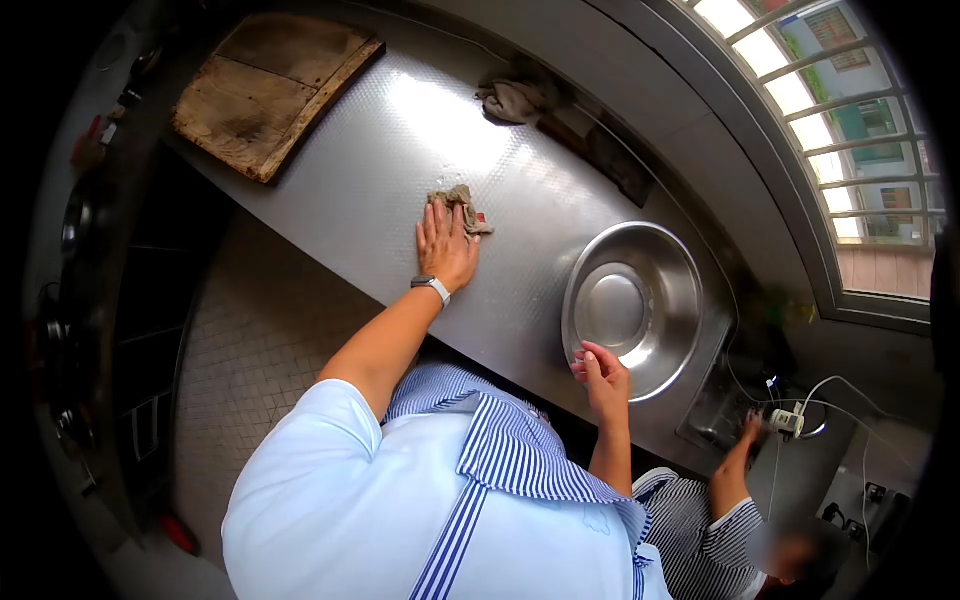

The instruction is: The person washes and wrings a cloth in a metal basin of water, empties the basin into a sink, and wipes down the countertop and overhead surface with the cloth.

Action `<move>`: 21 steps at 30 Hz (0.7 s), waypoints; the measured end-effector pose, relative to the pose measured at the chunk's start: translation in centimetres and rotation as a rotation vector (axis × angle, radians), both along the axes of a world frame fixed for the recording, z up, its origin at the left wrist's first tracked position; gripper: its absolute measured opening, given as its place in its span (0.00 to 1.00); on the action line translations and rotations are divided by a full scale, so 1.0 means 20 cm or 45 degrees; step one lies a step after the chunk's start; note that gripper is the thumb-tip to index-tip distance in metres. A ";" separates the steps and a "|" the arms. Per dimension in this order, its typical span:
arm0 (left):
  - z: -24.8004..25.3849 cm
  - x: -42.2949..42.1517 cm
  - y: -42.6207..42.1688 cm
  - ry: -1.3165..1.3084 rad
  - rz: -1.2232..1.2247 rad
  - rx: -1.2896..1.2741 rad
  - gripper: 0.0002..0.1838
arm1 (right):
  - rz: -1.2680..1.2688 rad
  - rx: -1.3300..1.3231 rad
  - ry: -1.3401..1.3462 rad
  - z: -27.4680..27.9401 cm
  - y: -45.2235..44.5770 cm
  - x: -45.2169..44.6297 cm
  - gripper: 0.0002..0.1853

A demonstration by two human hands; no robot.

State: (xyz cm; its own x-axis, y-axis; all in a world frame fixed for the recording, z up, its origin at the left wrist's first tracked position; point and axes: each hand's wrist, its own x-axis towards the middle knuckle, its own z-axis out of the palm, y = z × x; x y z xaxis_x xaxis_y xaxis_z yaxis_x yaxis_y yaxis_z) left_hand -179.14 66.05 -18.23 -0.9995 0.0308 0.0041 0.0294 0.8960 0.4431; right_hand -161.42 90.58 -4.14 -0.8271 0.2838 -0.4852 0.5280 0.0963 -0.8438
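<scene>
Left of the basin, on the table, the left hand lies flat on a crumpled cloth, its fingers extended and slightly spread over it; at the basin's near rim, the right hand bends its fingers loosely; whether they pinch the rim, I cannot tell.

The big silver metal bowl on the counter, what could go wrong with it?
Two things, maybe. The round silver metal bowl sits near the front edge of the shiny steel counter, with the right hand by its rim, so a bump might tip it off. And the left hand lies flat on a crumpled grey-brown cloth; a wide sweep toward the bowl could knock it.
</scene>
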 end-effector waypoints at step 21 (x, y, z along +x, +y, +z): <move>-0.05 -0.82 -0.52 -0.031 0.026 -0.434 0.26 | 1.064 0.912 -0.342 -0.42 -0.19 -0.10 0.53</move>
State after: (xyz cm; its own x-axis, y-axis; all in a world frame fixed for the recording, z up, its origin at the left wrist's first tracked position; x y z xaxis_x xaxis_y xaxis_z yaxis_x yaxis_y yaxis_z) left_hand -195.58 55.72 -19.27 -0.9996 0.0059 -0.0269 0.0027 0.9930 0.1180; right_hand -163.45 86.82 -12.46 -0.7813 -0.0251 -0.6237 0.2273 0.9192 -0.3217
